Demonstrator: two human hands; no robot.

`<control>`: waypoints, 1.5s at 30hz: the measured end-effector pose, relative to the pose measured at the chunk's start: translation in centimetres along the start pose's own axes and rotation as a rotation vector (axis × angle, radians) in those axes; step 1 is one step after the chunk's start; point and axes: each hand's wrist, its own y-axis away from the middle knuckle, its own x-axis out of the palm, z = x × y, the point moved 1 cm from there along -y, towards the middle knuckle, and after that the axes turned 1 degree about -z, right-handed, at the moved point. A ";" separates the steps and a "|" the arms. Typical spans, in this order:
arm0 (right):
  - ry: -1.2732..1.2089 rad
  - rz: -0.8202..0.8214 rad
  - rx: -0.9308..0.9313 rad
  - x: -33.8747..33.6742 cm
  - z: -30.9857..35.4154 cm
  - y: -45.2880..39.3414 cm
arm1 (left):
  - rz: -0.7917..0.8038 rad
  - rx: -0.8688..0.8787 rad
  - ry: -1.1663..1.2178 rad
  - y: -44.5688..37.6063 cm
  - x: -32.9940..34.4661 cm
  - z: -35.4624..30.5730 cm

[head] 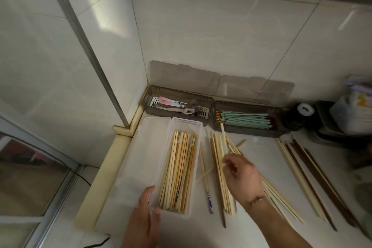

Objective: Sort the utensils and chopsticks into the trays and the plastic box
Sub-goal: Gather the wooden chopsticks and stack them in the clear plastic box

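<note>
A clear plastic box (pixel 186 125) lies open on the counter with several pale bamboo chopsticks inside; its lid (pixel 141 159) lies flat to the left. My left hand (pixel 145 215) grips the box's near corner. My right hand (pixel 239 175) pinches one pale chopstick (pixel 223 137), lifted at an angle above a loose pile of bamboo chopsticks (pixel 219 179). Two smoky trays stand at the back wall: the left tray (pixel 147 94) holds forks and pastel-handled utensils, the right tray (pixel 281 127) holds teal chopsticks.
Long pale and dark brown chopsticks (pixel 308 179) lie in a row at the right. A chopstick with a blue patterned end (pixel 208 193) lies between the box and the pile. A black roll (pixel 302 112) and a dark container with packets (pixel 346 119) stand at the far right.
</note>
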 end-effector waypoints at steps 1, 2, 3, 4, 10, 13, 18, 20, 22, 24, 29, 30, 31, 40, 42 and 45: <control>-0.071 -0.026 -0.034 0.0 1.5 -0.4 | -0.001 0.001 -0.009 0.1 0.0 0.0; -0.131 -0.020 -0.069 0.3 3.1 -0.9 | -0.005 0.002 -0.015 0.1 0.0 0.1; -0.165 0.011 -0.111 0.9 4.6 -1.2 | -0.009 0.006 -0.010 0.1 0.0 0.1; -0.166 0.050 -0.161 1.6 6.1 -1.5 | -0.016 0.013 0.005 0.0 0.0 0.0; 0.340 0.269 -0.304 7.0 9.5 -2.8 | -0.033 0.006 0.044 0.1 0.0 0.0; 0.633 0.473 -0.326 8.2 9.3 -3.1 | -0.042 0.010 0.041 0.3 -0.2 -0.3; 0.770 0.560 -0.390 8.3 9.2 -3.2 | -0.053 0.027 0.008 0.5 -0.3 -0.4; 0.722 0.546 -0.387 8.2 9.1 -3.2 | -0.058 0.032 0.012 0.7 -0.3 -0.4; 0.600 0.502 -0.388 7.9 8.8 -3.1 | -0.053 0.033 0.026 0.7 -0.3 -0.4; 0.348 0.360 -0.401 7.3 8.0 -2.9 | -0.051 0.033 0.017 0.7 -0.3 -0.2; -0.004 -0.209 -0.202 3.8 2.9 -1.7 | -0.054 0.053 -0.006 0.5 -0.2 0.1; 0.004 -0.203 -0.049 3.3 1.5 -1.5 | -0.055 0.055 -0.012 0.5 -0.3 0.1; 0.002 -0.152 0.119 2.8 0.0 -1.2 | -0.057 0.053 -0.010 0.5 -0.3 0.0; 0.176 0.236 0.415 3.1 -3.8 1.0 | -0.049 0.064 -0.027 0.2 0.0 0.2; 0.184 0.288 0.418 3.2 -3.7 0.8 | -0.047 0.049 -0.033 0.2 -0.1 0.4; 0.164 0.337 0.436 3.3 -3.9 0.5 | -0.041 0.034 -0.030 0.2 -0.1 0.3</control>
